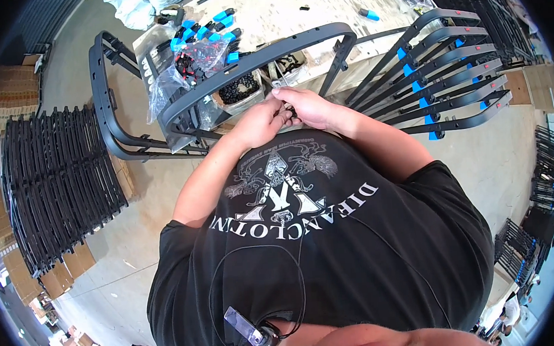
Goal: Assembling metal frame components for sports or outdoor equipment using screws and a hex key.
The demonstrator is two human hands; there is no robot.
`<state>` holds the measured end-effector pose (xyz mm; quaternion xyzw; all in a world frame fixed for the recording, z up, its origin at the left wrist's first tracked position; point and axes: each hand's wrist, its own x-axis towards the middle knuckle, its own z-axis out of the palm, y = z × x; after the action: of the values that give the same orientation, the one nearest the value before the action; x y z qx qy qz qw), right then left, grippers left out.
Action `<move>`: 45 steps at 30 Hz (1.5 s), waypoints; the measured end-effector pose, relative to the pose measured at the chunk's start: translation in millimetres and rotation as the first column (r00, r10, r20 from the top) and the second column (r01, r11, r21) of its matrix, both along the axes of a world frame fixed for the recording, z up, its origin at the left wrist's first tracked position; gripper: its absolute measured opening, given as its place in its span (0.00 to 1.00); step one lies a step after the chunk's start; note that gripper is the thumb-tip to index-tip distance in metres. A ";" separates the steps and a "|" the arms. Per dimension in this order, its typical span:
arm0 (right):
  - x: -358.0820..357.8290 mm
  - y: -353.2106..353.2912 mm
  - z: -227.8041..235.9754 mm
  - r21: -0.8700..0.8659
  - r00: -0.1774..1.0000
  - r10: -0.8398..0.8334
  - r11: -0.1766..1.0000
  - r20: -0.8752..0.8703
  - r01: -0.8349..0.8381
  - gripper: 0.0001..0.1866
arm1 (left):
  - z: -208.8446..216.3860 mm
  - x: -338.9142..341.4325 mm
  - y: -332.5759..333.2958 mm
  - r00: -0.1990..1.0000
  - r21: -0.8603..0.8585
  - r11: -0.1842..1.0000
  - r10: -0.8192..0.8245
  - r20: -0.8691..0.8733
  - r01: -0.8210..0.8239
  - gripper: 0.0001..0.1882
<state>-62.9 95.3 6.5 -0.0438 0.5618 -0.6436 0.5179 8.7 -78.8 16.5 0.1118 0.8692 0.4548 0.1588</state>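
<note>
My left hand (262, 122) and my right hand (306, 108) meet in front of my chest, both with curled fingers. Something small and dark shows between them, mostly hidden by the fingers. Just beyond my hands lies a box of small black parts (238, 89), with a second box of black pieces (290, 63) to its right. A thin, pale, rod-like thing rises near my right thumb; whether I grip it is unclear. A black metal frame with rounded corners (262, 57) stands upright across the bench edge, its top bar arching beyond my hands.
Blue-and-black pieces (206, 30) and clear plastic bags (197, 61) lie on the worktable (329, 2). Several black frames (437, 78) with blue pieces lean at the right. Another black frame (111, 110) stands left. Farther left is a stack of black frames (62, 181).
</note>
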 end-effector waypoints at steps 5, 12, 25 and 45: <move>18.0 5.7 -32.5 0.071 0.994 -0.043 0.996 -0.105 0.051 0.15 | -31.3 22.3 -7.8 0.972 0.014 0.974 0.226 -0.065 -0.225 0.12; 33.7 14.4 -48.0 -0.082 0.984 -0.101 0.990 0.143 0.114 0.10 | -25.8 26.6 -6.3 0.984 0.016 0.985 0.172 -0.040 -0.171 0.13; -24.4 58.1 -45.9 -0.345 0.845 -0.104 0.882 0.524 0.322 0.13 | 22.4 -27.9 83.4 0.794 0.056 0.998 0.027 -0.608 0.009 0.10; -98.1 180.3 -88.4 -0.152 0.907 -0.099 0.973 0.410 0.175 0.04 | 138.4 -58.3 78.2 0.720 0.026 0.944 0.270 -0.639 -0.330 0.04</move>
<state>-161.1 275.6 -81.9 0.0803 0.3834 -0.7231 0.5689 -49.6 -0.6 154.9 0.1090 0.8971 0.3705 -0.2145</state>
